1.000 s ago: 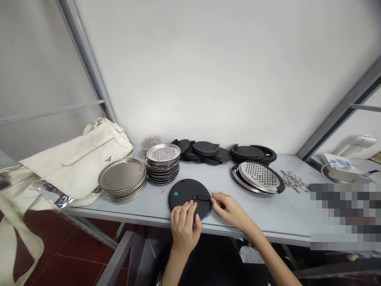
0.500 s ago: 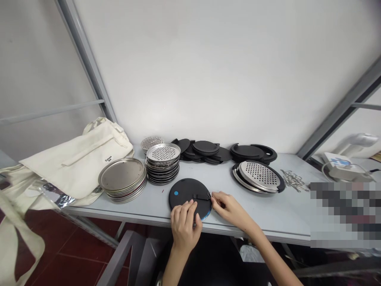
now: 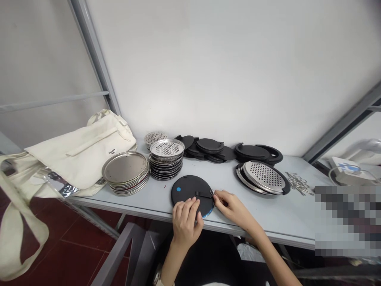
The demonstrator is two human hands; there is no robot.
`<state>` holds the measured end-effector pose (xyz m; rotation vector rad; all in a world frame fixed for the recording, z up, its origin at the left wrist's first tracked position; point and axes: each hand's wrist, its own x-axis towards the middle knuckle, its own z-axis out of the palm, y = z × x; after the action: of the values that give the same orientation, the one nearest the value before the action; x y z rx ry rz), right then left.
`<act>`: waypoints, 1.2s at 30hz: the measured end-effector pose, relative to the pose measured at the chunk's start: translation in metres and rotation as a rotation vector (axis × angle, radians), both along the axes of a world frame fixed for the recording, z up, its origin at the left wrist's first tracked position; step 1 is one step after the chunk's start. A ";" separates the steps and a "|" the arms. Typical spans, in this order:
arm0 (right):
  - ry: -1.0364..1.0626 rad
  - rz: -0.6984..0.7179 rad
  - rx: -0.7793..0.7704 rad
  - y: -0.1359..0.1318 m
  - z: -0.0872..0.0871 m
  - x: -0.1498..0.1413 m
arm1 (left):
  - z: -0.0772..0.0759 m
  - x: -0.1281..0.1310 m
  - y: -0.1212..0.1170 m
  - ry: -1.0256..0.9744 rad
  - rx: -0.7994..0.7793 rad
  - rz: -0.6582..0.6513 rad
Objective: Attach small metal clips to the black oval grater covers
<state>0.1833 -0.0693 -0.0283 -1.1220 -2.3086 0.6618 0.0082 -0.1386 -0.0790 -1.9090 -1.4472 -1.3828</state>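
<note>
A black round disc with a blue dot and a short black strap lies flat near the table's front edge. My left hand rests over its near side, fingers on top, holding it against the table. At the disc's right edge, my right hand pinches a small metal clip at the strap's end. The fingertips partly hide this clip, so its exact shape cannot be made out. A blue edge shows along the disc's lower right rim.
Left of the disc stand stacked metal lids and perforated metal discs. Black round parts lie along the wall. To the right are perforated grater plates and loose metal clips. A cream bag sits far left.
The view has shifted slightly. Both hands keep nearly the same hold on the disc and the clip, with little visible movement.
</note>
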 end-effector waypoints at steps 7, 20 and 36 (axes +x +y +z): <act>-0.021 -0.009 0.001 -0.001 -0.001 0.000 | 0.000 0.000 -0.001 -0.022 0.009 -0.008; -0.035 -0.015 0.010 -0.002 0.001 -0.002 | 0.000 0.000 -0.001 -0.024 0.034 0.017; -0.017 -0.011 0.034 -0.002 0.003 -0.002 | 0.001 0.000 0.000 -0.015 0.049 0.029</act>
<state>0.1810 -0.0716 -0.0252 -1.1285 -2.3172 0.6083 0.0087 -0.1388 -0.0784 -1.8439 -1.4292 -1.4093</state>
